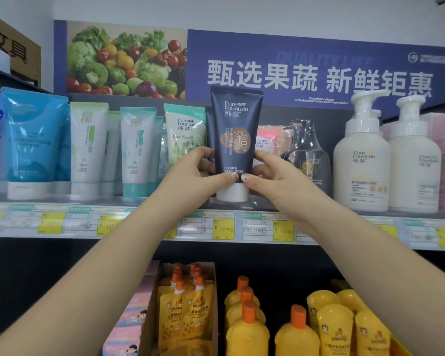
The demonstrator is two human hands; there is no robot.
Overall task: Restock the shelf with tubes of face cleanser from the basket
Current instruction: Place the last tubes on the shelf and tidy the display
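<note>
1. Both hands hold one dark navy tube (235, 134) of men's face cleanser upright, cap down, at the front of the upper shelf (216, 224).
2. On the tube's left edge, the left hand (190, 176) curls its fingers round the lower body, and its thumb presses the front just above the white cap (233, 192).
3. From the other side the right hand (275, 178) grips the same way, its thumb tip almost touching the left thumb on the front.
4. That cap sits at the shelf board; whether it rests on it cannot be told.
5. Below, on the nearer lower shelf, stand yellow bottles (247, 327) with orange caps and a carton of yellow pouches (185, 312).
6. Along the shelf lip runs a strip of price labels (267, 229).
7. Left of the held tube stand a pale green tube (184, 134) and white-and-teal tubes (136, 150); right of it, a dark pump bottle (306, 155) and two white pump bottles (362, 160).
8. Just behind it a second navy tube (209, 129) shows partly.
9. Farthest back hangs a blue banner (319, 70) with a picture of fruit and vegetables.
</note>
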